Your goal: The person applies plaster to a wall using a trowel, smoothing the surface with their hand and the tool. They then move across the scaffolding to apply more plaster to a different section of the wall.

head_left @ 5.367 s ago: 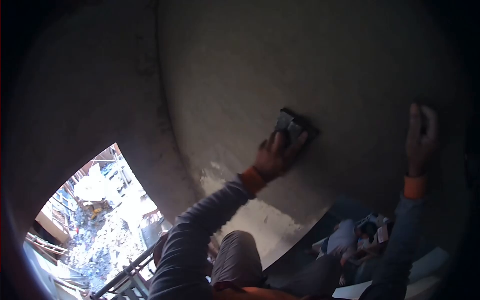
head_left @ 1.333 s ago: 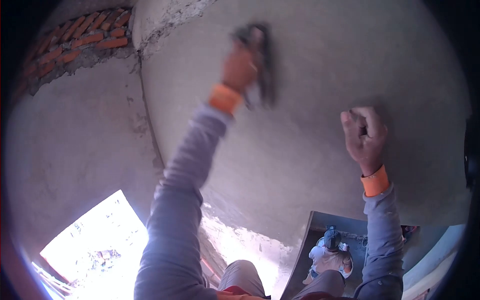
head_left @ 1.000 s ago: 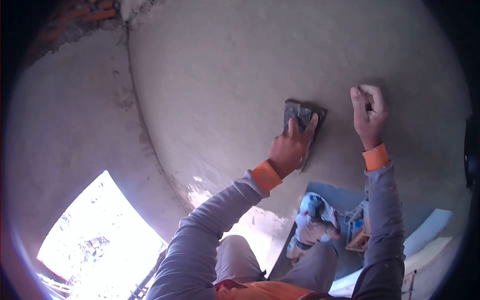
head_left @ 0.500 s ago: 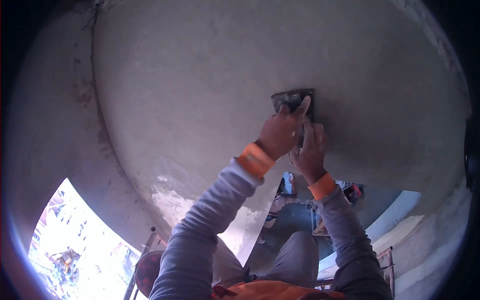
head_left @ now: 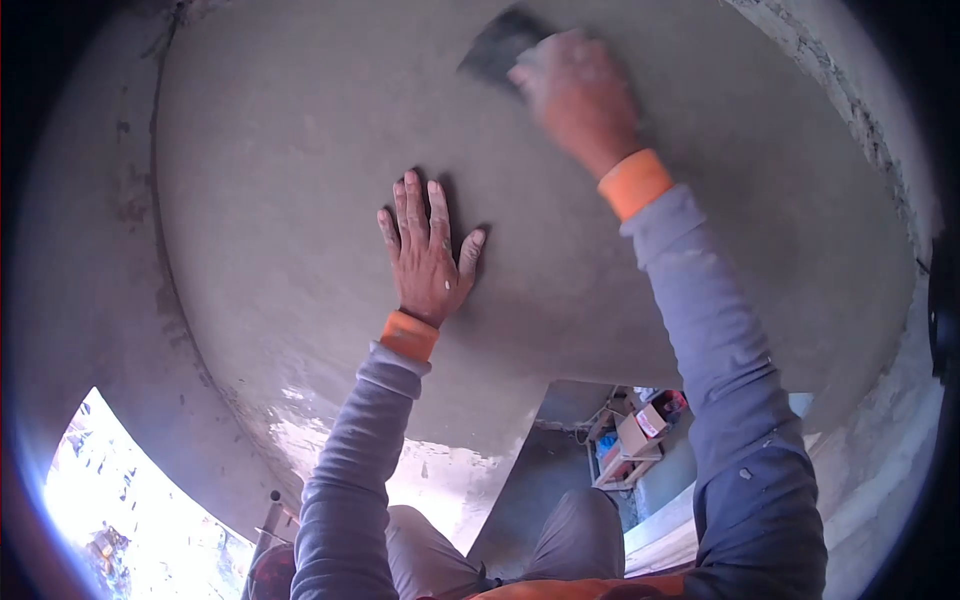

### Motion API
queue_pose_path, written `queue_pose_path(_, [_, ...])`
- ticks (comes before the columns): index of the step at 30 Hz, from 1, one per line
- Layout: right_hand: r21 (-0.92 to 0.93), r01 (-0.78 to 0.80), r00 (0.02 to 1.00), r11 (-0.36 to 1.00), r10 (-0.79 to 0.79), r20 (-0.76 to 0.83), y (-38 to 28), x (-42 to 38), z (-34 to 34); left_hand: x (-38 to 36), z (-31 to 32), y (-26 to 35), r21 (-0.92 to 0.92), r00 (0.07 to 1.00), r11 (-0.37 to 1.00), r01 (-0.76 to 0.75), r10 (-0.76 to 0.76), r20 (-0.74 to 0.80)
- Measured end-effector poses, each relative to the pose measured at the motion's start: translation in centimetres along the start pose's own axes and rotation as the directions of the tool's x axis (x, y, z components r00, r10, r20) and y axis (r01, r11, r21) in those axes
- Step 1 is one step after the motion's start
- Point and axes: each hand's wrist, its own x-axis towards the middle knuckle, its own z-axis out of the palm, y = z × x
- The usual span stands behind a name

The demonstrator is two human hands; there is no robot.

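Whereas half a second ago both hands were together at the dark tool (head_left: 498,48), with the left one gripping it, now only the right hand (head_left: 585,95) has it, higher up the grey wall (head_left: 290,190). The right hand and the tool are both blurred, which suggests a quick stroke; the right fingers look curled and closed on the tool, though the blur hides exactly how they grip. The tool sits near the top of the view, its flat face seemingly against the wall. The left hand (head_left: 425,270) has let go and lies lower and to the left, well apart from the tool, its fingers straight and spread, holding nothing, the palm apparently flat on the wall. With this swap, the right arm alone works the tool, while the left hand seems to serve as a steady prop. Below the left hand the wall shows a pale, patchy strip (head_left: 430,480); a bright opening (head_left: 130,500) lies at the lower left, and a cardboard box (head_left: 636,432) is visible beyond the wall's lower edge, between the two forearms.
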Motion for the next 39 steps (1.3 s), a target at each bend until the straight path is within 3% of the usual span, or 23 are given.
queue_pose_path(3, [0.138,0.227,0.966,0.964,-0.241,0.092,0.6,-1.6,-0.9,-0.8,0.5,-0.1,0.008,1.0,1.0,0.008,-0.007,-0.012])
queue_pose_path(5, [-0.007,0.018,0.997,1.0,-0.017,0.081,3.4,1.4,-0.4,-1.3,0.2,-0.6,0.006,1.0,1.0,0.028,-0.028,-0.002])
queue_pose_path(7, [0.063,-0.073,0.979,0.995,0.083,-0.186,4.4,5.9,-0.1,-1.1,0.0,-0.5,-0.017,0.999,0.999,0.041,-0.041,0.008])
queue_pose_path(8, [0.058,-0.184,0.983,0.981,0.183,0.02,3.9,6.2,-0.5,-1.3,0.1,-0.6,-0.028,0.999,0.999,0.047,-0.047,-0.002])
queue_pose_path(10, [-0.026,-0.391,0.839,0.92,0.368,0.4,2.4,6.7,-1.1,-1.2,0.2,-0.7,-0.049,0.998,0.997,0.052,-0.053,-0.027])
queue_pose_path(11, [-0.23,-0.081,0.962,0.97,0.137,0.237,4.2,3.9,3.2,-1.1,0.3,-0.6,-0.047,0.998,0.997,0.06,-0.061,-0.03])
queue_pose_path(14, [0.019,0.252,0.967,0.968,-0.252,0.022,4.7,-1.8,-1.1,-1.1,0.2,-0.9,-0.045,0.998,0.997,0.057,-0.058,-0.016])
queue_pose_path(16, [-0.139,0.199,0.979,0.97,-0.189,0.077,11.4,0.1,-2.1,-1.3,0.0,-0.9,-0.054,0.998,0.997,0.058,-0.058,-0.006])
queue_pose_path(17, [-0.229,-0.092,0.987,0.969,0.119,0.107,13.0,2.5,-2.0,-1.1,-0.1,-0.7,-0.042,0.998,0.998,0.055,-0.056,-0.001])
queue_pose_path(18, [-0.328,-0.375,0.899,0.867,0.427,0.101,14.1,3.9,-2.1,-1.1,-0.1,-0.7,-0.046,0.998,0.997,0.066,-0.066,0.0])
queue_pose_path(21, [-0.274,-0.369,0.852,0.888,0.441,0.283,8.3,4.2,-0.5,-1.0,-0.3,-0.6,-0.056,0.997,0.996,0.074,-0.074,-0.013])
queue_pose_path(23, [-0.035,-0.014,0.994,0.999,0.018,0.109,1.6,-0.1,-0.3,-1.0,-0.1,-0.5,-0.059,0.997,0.996,0.071,-0.073,-0.024])
queue_pose_path(26, [0.064,0.08,0.968,0.995,-0.092,0.233,4.4,-2.2,-2.3,-1.2,0.3,-0.8,-0.057,0.998,0.997,0.051,-0.053,-0.04])
queue_pose_path(29, [-0.302,-0.224,0.971,0.927,0.239,0.015,11.3,2.2,-0.5,-1.2,0.0,-0.8,-0.06,0.998,0.997,0.052,-0.053,-0.024])
queue_pose_path(32, [-0.152,-0.187,0.974,0.971,0.162,-0.16,6.4,4.5,0.0,-1.4,0.2,-0.7,-0.078,0.997,0.996,0.04,-0.044,-0.058])
queue_pose_path(33, [-0.062,-0.166,0.979,0.984,0.172,0.106,2.1,4.6,-1.8,-1.3,0.3,-0.7,-0.079,0.997,0.996,0.032,-0.038,-0.073])
queue_pose_path(34, [0.03,-0.167,0.917,0.985,0.144,0.371,-1.0,4.0,-3.8,-1.3,0.3,-0.4,-0.086,0.996,0.995,0.043,-0.049,-0.072])
queue_pose_path(36, [0.042,0.148,0.981,0.988,-0.153,0.122,0.6,0.4,-1.4,-1.1,0.1,-0.5,-0.095,0.996,0.994,0.053,-0.06,-0.069])
queue_pose_path(37, [0.025,0.301,0.954,0.953,-0.301,-0.002,1.4,-1.2,-0.5,-1.3,0.0,-0.8,-0.103,0.996,0.994,0.039,-0.047,-0.075])
queue_pose_path(39, [-0.213,0.1,0.992,0.972,-0.08,0.101,8.0,1.1,-0.1,-1.7,0.2,-1.0,-0.129,0.994,0.991,0.038,-0.05,-0.095])
